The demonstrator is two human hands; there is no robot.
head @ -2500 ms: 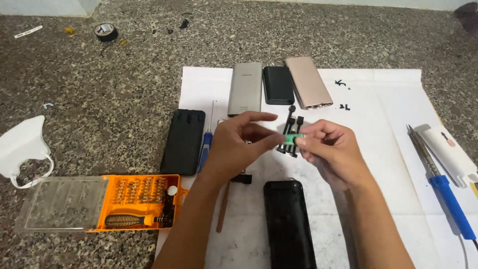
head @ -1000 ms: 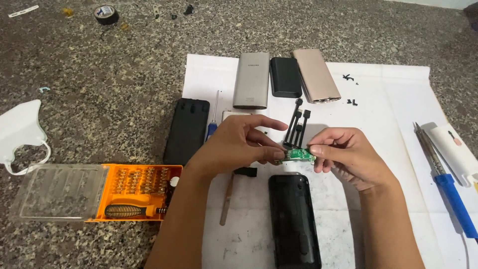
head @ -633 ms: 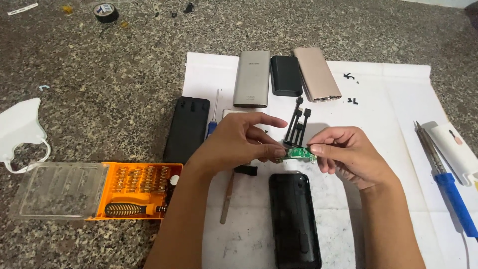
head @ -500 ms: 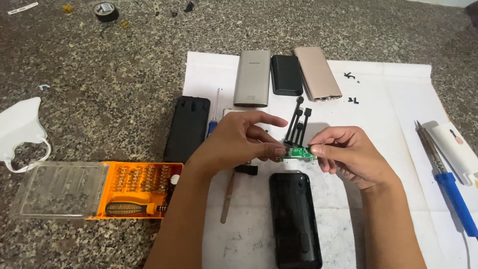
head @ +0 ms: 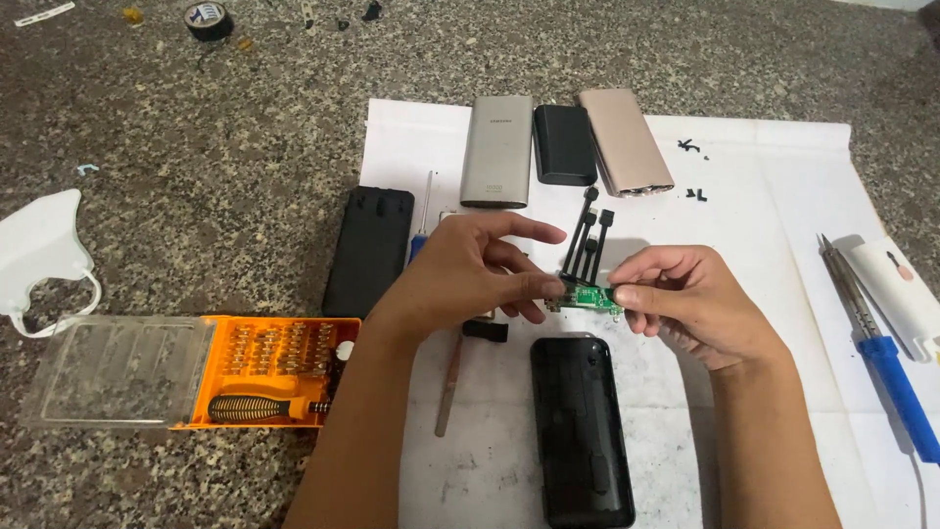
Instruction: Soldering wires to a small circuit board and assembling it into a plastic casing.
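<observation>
Green circuit board [head: 592,298] between both hands' fingers [head: 548,287]

Speckled stone floor [head: 196,147] bears white paper [head: 764,176], orange bit case [head: 274,370], white mask [head: 39,245].

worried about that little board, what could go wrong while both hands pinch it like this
1. The green circuit board is pinched only at its ends between left hand and right hand; too tight a grip might flex it.
2. Its black cables stick up loose and could snag.
3. If it slips, it may drop onto the black case below.
</observation>
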